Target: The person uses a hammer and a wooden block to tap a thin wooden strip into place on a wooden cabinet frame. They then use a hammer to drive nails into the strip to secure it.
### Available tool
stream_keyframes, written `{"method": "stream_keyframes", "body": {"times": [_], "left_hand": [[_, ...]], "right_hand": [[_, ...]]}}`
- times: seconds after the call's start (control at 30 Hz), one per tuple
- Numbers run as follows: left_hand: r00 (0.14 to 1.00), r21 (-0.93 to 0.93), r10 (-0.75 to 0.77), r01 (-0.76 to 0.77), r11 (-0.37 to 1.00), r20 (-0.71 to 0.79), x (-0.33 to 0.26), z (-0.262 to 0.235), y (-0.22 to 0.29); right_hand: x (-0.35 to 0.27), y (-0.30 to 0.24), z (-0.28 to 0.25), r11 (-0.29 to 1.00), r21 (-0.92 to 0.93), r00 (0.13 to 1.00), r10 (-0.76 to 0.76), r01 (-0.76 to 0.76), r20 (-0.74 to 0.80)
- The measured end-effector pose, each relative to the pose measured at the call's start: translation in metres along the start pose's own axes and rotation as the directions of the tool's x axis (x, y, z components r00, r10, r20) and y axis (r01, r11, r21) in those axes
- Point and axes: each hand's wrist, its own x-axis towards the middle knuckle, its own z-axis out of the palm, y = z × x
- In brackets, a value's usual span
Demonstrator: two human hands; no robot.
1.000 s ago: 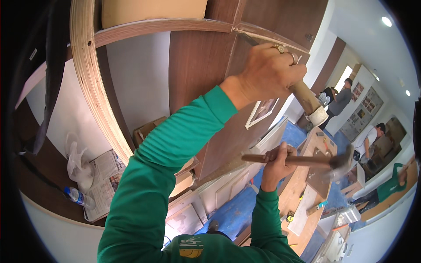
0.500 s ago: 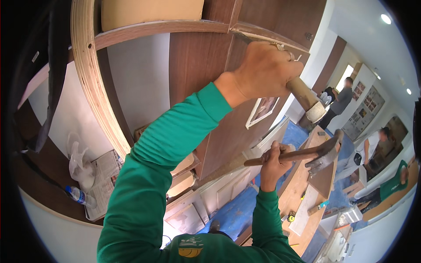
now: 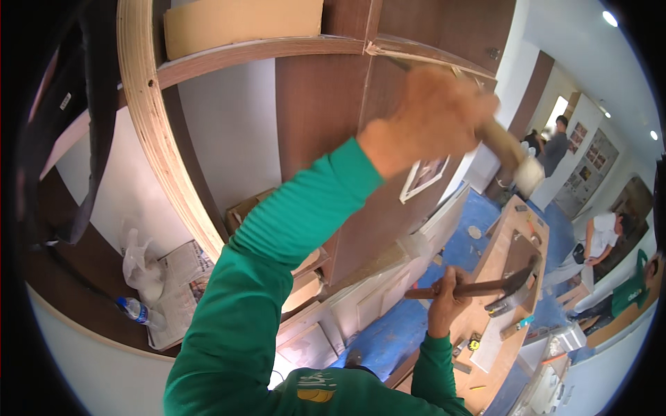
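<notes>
"Thick brown-handled tool with a whitish, rounded butt, is that what we see up high?"

"Yes, we find it in the left hand, which is closed around it (the hand is blurred, so we cannot make out each finger). It slants across the front of a dark brown wood-grain cabinet, butt pointing down to the right. Whether its far end touches the cabinet, we cannot tell."

"And the right hand?"

"Lower down, wrapped around a grey-headed hammer with a reddish-brown wooden handle. We see the hammer's head well apart from the whitish butt."

"What do we have further out?"

"Behind the hammer, a long, light plywood bench bears a yellow-and-black tape measure. At the left, a clear bottle with a blue cap lies near a whitish plastic bag and spread newspaper. We also count three people at the right: one in grey, one in white, one in green."
</notes>
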Motion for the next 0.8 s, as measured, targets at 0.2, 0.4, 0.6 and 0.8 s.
{"method": "stream_keyframes", "body": {"times": [0.2,0.4,0.6,0.8], "left_hand": [[0.878,-0.279,-0.345,0.441,0.853,0.331,-0.052,-0.037,0.102],[0.569,-0.061,-0.818,0.822,0.566,0.085,-0.038,-0.093,0.059],[0.452,-0.069,-0.891,0.891,0.448,0.048,0.026,-0.131,0.014],[0.979,0.155,-0.186,0.171,0.973,0.085,0.016,-0.018,0.058]], "right_hand": [[-0.012,-0.017,-0.001,0.992,0.123,0.997,0.008,-0.017,0.073],[-0.029,0.006,-0.022,0.985,0.051,0.959,0.147,-0.164,0.244],[-0.037,0.071,-0.017,0.971,-0.086,0.865,0.236,-0.222,0.443],[-0.009,0.058,0.004,0.847,0.004,0.718,0.450,-0.532,0.531]]}}
